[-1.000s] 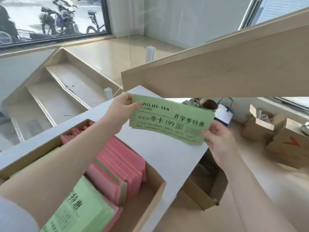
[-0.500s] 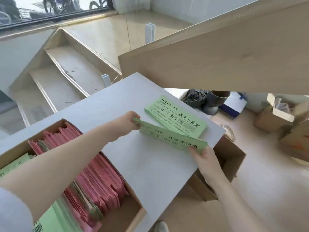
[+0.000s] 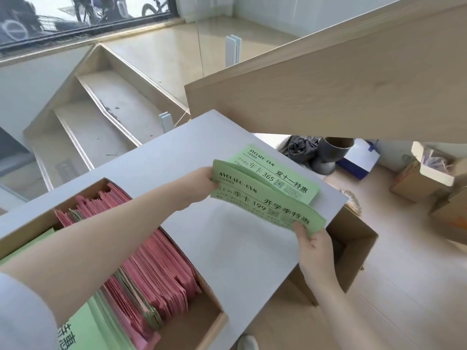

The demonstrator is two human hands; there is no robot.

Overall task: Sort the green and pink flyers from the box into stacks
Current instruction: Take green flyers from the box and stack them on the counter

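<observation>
Left arm (image 3: 106, 238): bare from wrist to above elbow; short pale grey-white sleeve (image 3: 22, 314) at upper arm. Right arm (image 3: 336, 299): bare forearm, no sleeve in view. Both hands bare. Left hand (image 3: 199, 184), right hand (image 3: 313, 246). Pale shoe toe (image 3: 247, 343) at bottom edge.

Wooden stairs (image 3: 101, 127) descend below a window (image 3: 83, 13).

Left hand (image 3: 199, 184) and right hand (image 3: 312, 245) holding a green paper flyer (image 3: 262, 202) by its ends, above another green flyer (image 3: 275, 176) lying on the white desk (image 3: 242, 248), brown cardboard box (image 3: 202, 322) of pink flyers (image 3: 151, 269) alongside
</observation>
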